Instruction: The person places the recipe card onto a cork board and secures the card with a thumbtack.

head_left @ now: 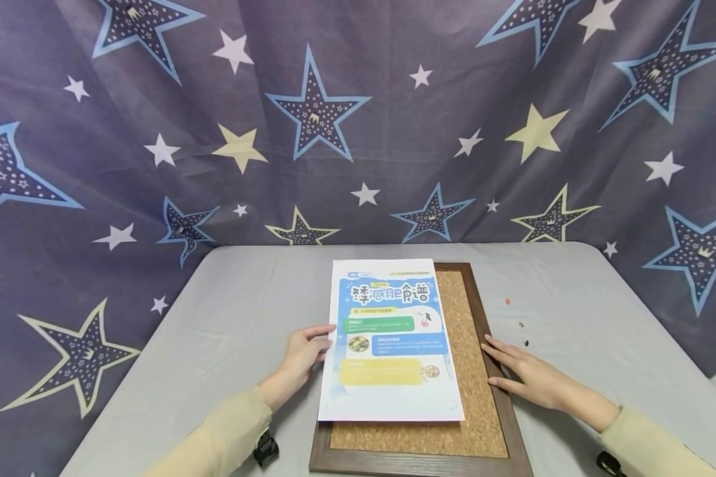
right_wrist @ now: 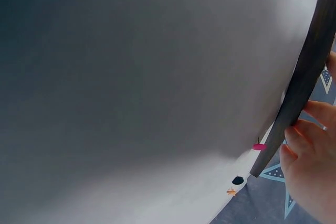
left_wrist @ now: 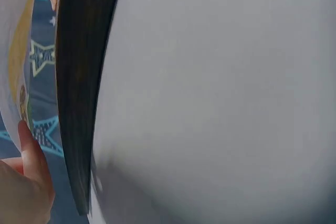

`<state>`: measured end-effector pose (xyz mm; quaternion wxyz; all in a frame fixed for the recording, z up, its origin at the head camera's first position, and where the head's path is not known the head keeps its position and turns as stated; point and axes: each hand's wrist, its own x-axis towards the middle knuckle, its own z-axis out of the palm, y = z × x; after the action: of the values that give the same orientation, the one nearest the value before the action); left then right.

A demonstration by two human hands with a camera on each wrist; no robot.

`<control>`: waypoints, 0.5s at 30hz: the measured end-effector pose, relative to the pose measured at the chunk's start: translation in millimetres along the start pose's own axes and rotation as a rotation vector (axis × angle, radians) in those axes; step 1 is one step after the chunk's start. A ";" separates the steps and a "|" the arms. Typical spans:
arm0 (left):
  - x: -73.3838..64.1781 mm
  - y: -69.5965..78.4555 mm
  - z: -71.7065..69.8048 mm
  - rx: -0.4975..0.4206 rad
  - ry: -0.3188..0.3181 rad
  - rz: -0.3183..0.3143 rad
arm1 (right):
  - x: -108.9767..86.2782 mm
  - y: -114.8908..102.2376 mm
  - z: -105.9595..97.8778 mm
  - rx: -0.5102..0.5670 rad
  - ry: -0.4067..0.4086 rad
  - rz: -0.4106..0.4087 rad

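Observation:
A printed paper sheet (head_left: pixel 388 397) with a blue border, coloured text bars and Chinese lettering lies over a cork board (head_left: pixel 477 371) in a dark brown wooden frame (head_left: pixel 417 462). It covers much of the cork, leaving a strip bare along the right and bottom. My left hand (head_left: pixel 301 358) pinches the sheet's left edge between thumb and fingers; the left wrist view shows the sheet (left_wrist: pixel 16 40) bowed above the frame (left_wrist: pixel 81 77). On the frame's right side rests my right hand (head_left: pixel 531 377), its fingers extended, the fingertips (right_wrist: pixel 295 135) touching the wood in the right wrist view.
Right of the board, a red pushpin (head_left: pixel 508 301) and other small pins lie on the grey tabletop (head_left: pixel 244 298). The right wrist view shows a pink pin (right_wrist: pixel 259 147), a dark one (right_wrist: pixel 238 180) and an orange one (right_wrist: pixel 231 192). A star-patterned curtain (head_left: pixel 388 86) hangs behind.

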<state>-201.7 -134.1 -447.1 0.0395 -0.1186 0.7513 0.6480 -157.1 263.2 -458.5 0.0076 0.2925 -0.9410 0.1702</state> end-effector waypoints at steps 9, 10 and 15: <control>-6.2 0.9 16.5 0.023 -0.025 -0.006 | -0.1 -0.8 0.3 -0.013 0.030 -0.023; -6.5 0.6 17.8 0.025 -0.031 -0.003 | 0.0 -0.6 0.4 -0.012 0.028 -0.019; -8.8 -1.4 23.5 0.039 -0.067 0.020 | 0.7 0.3 0.3 0.007 -0.008 0.025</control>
<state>-195.1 -110.1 -450.2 0.0604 -0.0887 0.7631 0.6373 -157.7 262.9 -458.8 0.0007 0.2814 -0.9440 0.1723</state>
